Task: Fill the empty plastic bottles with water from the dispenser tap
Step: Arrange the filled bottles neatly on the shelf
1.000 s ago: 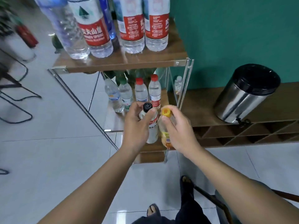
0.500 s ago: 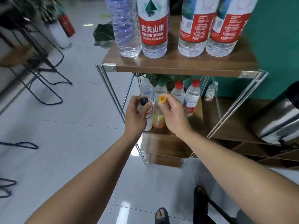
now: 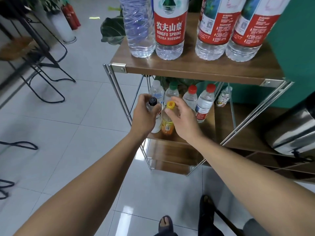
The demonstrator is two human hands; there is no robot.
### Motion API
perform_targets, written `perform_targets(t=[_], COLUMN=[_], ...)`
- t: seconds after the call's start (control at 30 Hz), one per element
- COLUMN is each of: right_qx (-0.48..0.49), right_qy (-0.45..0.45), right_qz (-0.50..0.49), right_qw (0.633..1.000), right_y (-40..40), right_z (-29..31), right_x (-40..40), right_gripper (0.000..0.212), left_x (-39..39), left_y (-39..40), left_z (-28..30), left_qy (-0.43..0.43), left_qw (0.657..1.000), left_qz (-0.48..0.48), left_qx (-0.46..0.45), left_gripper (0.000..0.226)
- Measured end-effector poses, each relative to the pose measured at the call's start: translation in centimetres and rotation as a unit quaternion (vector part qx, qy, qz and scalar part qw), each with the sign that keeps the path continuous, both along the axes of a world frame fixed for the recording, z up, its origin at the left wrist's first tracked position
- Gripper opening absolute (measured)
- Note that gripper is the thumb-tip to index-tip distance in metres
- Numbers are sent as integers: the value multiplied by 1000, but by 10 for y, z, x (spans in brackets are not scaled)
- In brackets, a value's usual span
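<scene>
1. Since half a second ago, both bottles sit lower on the middle shelf (image 3: 209,132); the right hand (image 3: 183,120) has loosened off the yellow cap.
2. Left hand (image 3: 144,118) — fingers curled round the neck of the black-capped bottle (image 3: 152,101), whose base looks to rest at the shelf's front edge.
3. Right hand — fingers relaxed and part-spread, fingertips just touching or just beside the yellow-capped bottle (image 3: 167,124); cannot tell if contact remains. It holds nothing.
4. Risk: both bottles stand touching near the front edge; a nudge from either wrist on withdrawal could tip one to the floor.
5. Risk: the capped bottles (image 3: 203,103) behind are close — a backward bump could topple them.
6. No dispenser tap identified in view; the steel vessel (image 3: 293,133) at right may be it — judgement only.
7. Legible: "NONGFU SPRING", "农夫山泉" and "550ml" on the red-labelled bottle (image 3: 168,31) on the top shelf (image 3: 196,70). Other labels too small to read.
</scene>
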State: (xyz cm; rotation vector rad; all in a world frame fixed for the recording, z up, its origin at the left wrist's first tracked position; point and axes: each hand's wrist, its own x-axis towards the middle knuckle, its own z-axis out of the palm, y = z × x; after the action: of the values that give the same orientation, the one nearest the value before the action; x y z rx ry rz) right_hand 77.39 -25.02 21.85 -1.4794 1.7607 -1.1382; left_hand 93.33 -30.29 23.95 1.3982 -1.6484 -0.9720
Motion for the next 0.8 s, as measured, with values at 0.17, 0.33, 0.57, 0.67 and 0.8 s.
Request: perform_targets(t=[0.17, 0.33, 0.57, 0.67, 0.8], right_qx=[-13, -55, -102, -89, -76], right_qy=[-10, -46, 25, 44, 36], right_qz=[-1, -25, -64, -111, -164], right_qw=[1000, 997, 992, 989, 983], right_y=[26, 76, 182, 212, 227], right_z=[16, 28, 32, 22, -1], right_x=[-11, -24, -92, -142, -211], right_gripper=[51, 29, 16, 19, 19], left_x=[3, -14, -92, -147, -233], left_y=[23, 68, 151, 175, 196], left_z=[20, 30, 24, 19, -3], left_qy=[-87, -74, 41, 50, 57], left_qw=[993, 977, 973, 966, 962], left_qz=[16, -49, -218, -253, -266], left_qx=[-82, -195, -61, -35, 12], left_gripper=[52, 32, 5, 10, 13])
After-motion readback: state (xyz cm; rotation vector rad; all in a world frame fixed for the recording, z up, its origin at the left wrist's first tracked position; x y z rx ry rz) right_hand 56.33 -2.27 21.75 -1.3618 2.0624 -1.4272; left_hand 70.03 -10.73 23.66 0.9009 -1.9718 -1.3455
